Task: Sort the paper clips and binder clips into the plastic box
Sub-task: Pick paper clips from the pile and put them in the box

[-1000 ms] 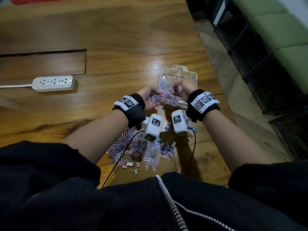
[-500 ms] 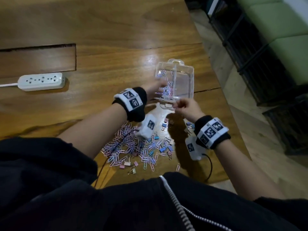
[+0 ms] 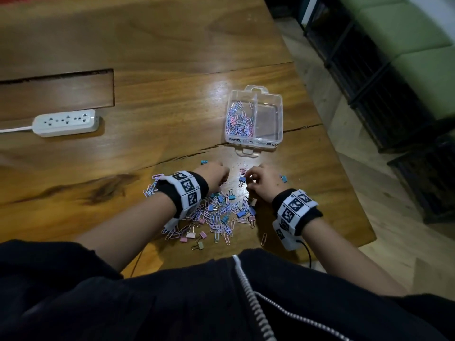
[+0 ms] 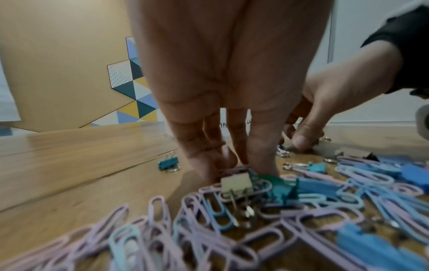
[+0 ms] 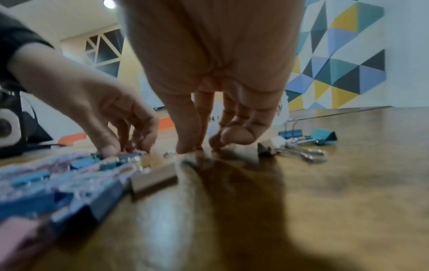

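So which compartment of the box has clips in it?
The left compartment of the plastic box; pink and blue paper clips fill it, while the right one looks empty.

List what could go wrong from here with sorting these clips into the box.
1. Paper clips and binder clips lie tangled in one pile; a pinch by the left hand may lift both kinds together.
2. The plastic box holds paper clips only in its left compartment; binder clips dropped there would spoil the sort.
3. A loose paper clip lies close to the table edge and could be swept off by the right hand.
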Motion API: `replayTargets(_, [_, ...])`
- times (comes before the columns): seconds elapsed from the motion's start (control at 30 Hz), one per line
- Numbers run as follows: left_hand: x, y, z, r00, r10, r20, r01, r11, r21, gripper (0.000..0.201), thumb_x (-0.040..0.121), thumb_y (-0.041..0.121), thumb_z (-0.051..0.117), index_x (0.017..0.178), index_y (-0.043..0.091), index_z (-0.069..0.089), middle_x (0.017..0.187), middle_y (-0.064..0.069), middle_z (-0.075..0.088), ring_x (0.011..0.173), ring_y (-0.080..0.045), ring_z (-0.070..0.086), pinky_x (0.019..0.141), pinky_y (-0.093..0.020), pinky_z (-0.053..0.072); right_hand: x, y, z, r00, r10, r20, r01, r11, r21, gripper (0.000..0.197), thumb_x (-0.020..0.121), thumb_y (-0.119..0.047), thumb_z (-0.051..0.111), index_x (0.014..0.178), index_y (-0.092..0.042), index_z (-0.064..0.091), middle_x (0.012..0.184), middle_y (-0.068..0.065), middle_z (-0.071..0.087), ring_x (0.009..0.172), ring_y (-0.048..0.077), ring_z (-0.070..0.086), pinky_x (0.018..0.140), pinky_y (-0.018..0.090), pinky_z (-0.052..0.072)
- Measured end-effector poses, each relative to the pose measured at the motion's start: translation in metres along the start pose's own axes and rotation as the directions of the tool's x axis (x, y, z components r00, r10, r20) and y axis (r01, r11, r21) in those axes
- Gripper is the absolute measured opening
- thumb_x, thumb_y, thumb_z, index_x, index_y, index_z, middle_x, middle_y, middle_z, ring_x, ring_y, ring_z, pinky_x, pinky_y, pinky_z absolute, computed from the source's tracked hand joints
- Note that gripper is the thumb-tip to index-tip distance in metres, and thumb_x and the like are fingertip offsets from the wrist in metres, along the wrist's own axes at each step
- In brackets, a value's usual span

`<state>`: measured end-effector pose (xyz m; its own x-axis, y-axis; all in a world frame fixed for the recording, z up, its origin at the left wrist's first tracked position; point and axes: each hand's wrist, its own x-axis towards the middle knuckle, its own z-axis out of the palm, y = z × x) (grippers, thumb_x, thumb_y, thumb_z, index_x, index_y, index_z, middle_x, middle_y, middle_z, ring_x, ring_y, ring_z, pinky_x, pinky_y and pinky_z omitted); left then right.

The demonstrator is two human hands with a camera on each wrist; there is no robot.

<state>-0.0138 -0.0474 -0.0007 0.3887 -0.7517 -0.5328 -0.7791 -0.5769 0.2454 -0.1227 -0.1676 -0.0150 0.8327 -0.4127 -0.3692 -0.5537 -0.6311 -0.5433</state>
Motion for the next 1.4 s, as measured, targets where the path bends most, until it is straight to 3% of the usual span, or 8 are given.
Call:
replayTargets(0.47, [-0.019, 0.005, 0.015, 0.999, 0.048, -0.021, -0.049, 0.997, -0.063, 0.036, 0.085, 0.022, 0.06, 0.116, 0.006, 0.052, 0.115, -0.01, 0.053, 0.104, -0.024, 0.054, 0.088, -0.03, 0.047, -0.012, 0.003, 0.004, 0.998, -0.024, 0.051, 0.034, 0.978, -0.208, 0.019, 0.092, -0.017, 0.044, 0.1, -0.003, 0.054, 0.108, 0.01, 0.048, 0.097, 0.022, 0.049, 0.077, 0.025, 0.036])
replayTargets(0.7, [-0.02, 0.008, 0.018, 0.999, 0.027, 0.018, -0.024, 0.988, -0.15, 0.02, 0.087, 0.012, 0.055, 0.106, 0.005, 0.056, 0.094, -0.003, 0.052, 0.085, -0.017, 0.05, 0.083, -0.027, 0.048, -0.033, 0.012, -0.007, 0.998, 0.048, -0.041, -0.029, 0.928, 0.372, 0.013, 0.08, -0.002, 0.057, 0.075, -0.013, 0.055, 0.073, -0.003, 0.053, 0.069, 0.012, 0.051, 0.067, 0.023, 0.047])
replayTargets(0.83, [-0.019, 0.009, 0.019, 0.999, 0.0, 0.054, 0.008, 0.988, -0.155, 0.022, 0.09, 0.012, 0.051, 0.11, 0.002, 0.054, 0.108, -0.012, 0.06, 0.088, -0.019, 0.053, 0.086, -0.028, 0.049, -0.044, 0.012, -0.004, 0.987, 0.101, 0.121, -0.157, 0.729, 0.666, 0.027, 0.083, 0.005, 0.05, 0.105, -0.009, 0.059, 0.076, -0.001, 0.054, 0.066, 0.01, 0.05, 0.065, 0.021, 0.043])
replayTargets(0.97, [-0.022, 0.006, 0.011, 0.999, -0.029, 0.039, 0.04, 0.944, -0.329, 0.03, 0.093, 0.017, 0.047, 0.116, 0.0, 0.056, 0.111, -0.013, 0.063, 0.093, -0.021, 0.06, 0.077, -0.02, 0.046, -0.049, 0.014, -0.001, 0.953, 0.109, 0.283, -0.286, 0.633, 0.72, 0.015, 0.086, 0.001, 0.048, 0.084, -0.006, 0.061, 0.071, 0.004, 0.058, 0.059, 0.009, 0.052, 0.059, 0.017, 0.043])
replayTargets(1.1, [-0.023, -0.001, 0.004, 0.982, -0.099, 0.162, 0.189, 0.596, -0.781, 0.019, 0.095, 0.016, 0.042, 0.086, 0.006, 0.055, 0.074, -0.004, 0.054, 0.044, -0.004, 0.053, 0.04, -0.012, 0.044, -0.053, 0.013, 0.004, 0.967, 0.118, 0.227, -0.24, 0.723, 0.648, 0.013, 0.086, -0.006, 0.053, 0.075, -0.011, 0.057, 0.069, 0.0, 0.061, 0.062, 0.009, 0.057, 0.057, 0.015, 0.045])
replayTargets(1.2, [-0.027, -0.001, 0.002, 0.969, -0.117, 0.216, 0.237, 0.219, -0.946, 0.028, 0.093, 0.008, 0.03, 0.069, 0.009, 0.044, 0.066, -0.005, 0.041, 0.046, -0.012, 0.044, 0.037, -0.016, 0.038, -0.046, 0.016, 0.008, 0.976, 0.218, -0.002, -0.174, 0.781, 0.6, 0.017, 0.085, -0.01, 0.055, 0.07, -0.018, 0.055, 0.077, 0.002, 0.062, 0.078, 0.018, 0.061, 0.073, 0.027, 0.051])
replayTargets(1.27, [-0.029, 0.002, 0.003, 0.973, -0.09, 0.214, 0.226, 0.145, -0.963, 0.028, 0.089, 0.006, 0.028, 0.065, 0.009, 0.041, 0.063, -0.005, 0.04, 0.05, -0.014, 0.039, 0.037, -0.015, 0.035, -0.043, 0.018, 0.01, 0.954, 0.277, -0.117, -0.163, 0.804, 0.572, 0.019, 0.085, -0.011, 0.056, 0.069, -0.021, 0.055, 0.081, 0.002, 0.063, 0.086, 0.022, 0.062, 0.081, 0.034, 0.051])
replayTargets(1.4, [-0.032, 0.014, 0.01, 0.99, -0.093, 0.104, 0.14, 0.629, -0.765, 0.033, 0.095, 0.012, 0.03, 0.065, 0.012, 0.044, 0.065, -0.001, 0.043, 0.053, -0.012, 0.039, 0.048, -0.019, 0.032, -0.052, 0.008, 0.011, 0.953, 0.234, -0.193, -0.102, 0.848, 0.521, 0.009, 0.086, -0.006, 0.052, 0.084, -0.008, 0.061, 0.072, -0.006, 0.053, 0.08, 0.015, 0.054, 0.073, 0.025, 0.048])
